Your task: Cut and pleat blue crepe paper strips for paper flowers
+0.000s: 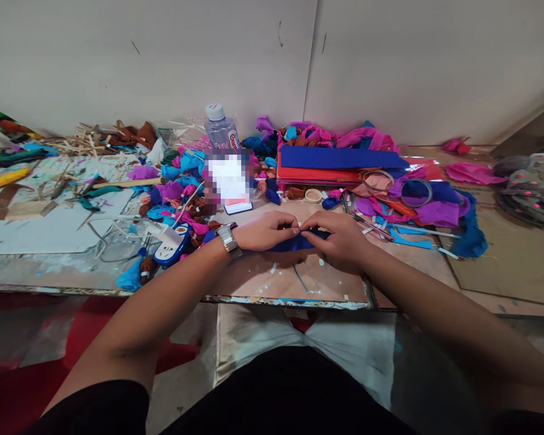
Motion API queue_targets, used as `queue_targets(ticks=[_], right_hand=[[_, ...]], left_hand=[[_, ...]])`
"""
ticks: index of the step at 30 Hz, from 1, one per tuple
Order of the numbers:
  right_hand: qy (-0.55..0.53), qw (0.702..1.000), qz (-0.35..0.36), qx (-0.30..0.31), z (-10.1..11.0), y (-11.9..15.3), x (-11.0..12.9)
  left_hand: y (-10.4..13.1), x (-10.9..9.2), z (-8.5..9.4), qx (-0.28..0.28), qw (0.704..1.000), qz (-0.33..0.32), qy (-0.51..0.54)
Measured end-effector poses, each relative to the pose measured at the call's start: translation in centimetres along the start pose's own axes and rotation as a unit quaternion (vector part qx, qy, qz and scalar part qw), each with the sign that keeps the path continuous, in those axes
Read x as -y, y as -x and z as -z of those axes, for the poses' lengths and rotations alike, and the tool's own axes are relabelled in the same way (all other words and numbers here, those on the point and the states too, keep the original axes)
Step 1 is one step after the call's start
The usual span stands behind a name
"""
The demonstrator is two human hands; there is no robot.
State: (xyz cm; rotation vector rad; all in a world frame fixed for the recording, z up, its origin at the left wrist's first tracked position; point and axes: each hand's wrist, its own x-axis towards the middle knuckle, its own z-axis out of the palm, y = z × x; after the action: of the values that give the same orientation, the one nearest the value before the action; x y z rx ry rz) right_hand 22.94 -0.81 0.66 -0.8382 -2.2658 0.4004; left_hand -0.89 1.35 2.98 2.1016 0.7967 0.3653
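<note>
Evidently both hands are drawn together near the table's (254, 278) front edge, the left hand (267, 232) and right hand (340, 237) each closed to a thumb-and-finger pinch on a dark-blue strip (291, 244). The strip lies between and partly beneath them; whether it touches the table cannot be told. It looks thin, so an uneven pull between the two pinches might tear it or let it slip. Toward nine o'clock, the wristwatch (229, 238) could snag crumpled scraps (194, 216), and a sweep of the left forearm (176, 293) could drag the power strip (176, 243) or its white cable (100, 241). At eleven o'clock, a careless knock could topple the lit phone (230, 181) or the bottle (222, 130) behind it.
</note>
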Motion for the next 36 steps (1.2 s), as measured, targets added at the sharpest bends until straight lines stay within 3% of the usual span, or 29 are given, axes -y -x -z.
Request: queue_targets(ticks=[18, 36], right_hand=[[-0.012, 1.0, -0.003, -0.005, -0.07, -0.12, -0.15], [-0.007, 1.0, -0.013, -0.012, 0.01, -0.08, -0.1]], left_hand=[[0.06, 0.19, 0.09, -0.003, 1.0, -0.005, -0.025], [0.27, -0.71, -0.47, -0.05, 0.998, -0.013, -0.033]])
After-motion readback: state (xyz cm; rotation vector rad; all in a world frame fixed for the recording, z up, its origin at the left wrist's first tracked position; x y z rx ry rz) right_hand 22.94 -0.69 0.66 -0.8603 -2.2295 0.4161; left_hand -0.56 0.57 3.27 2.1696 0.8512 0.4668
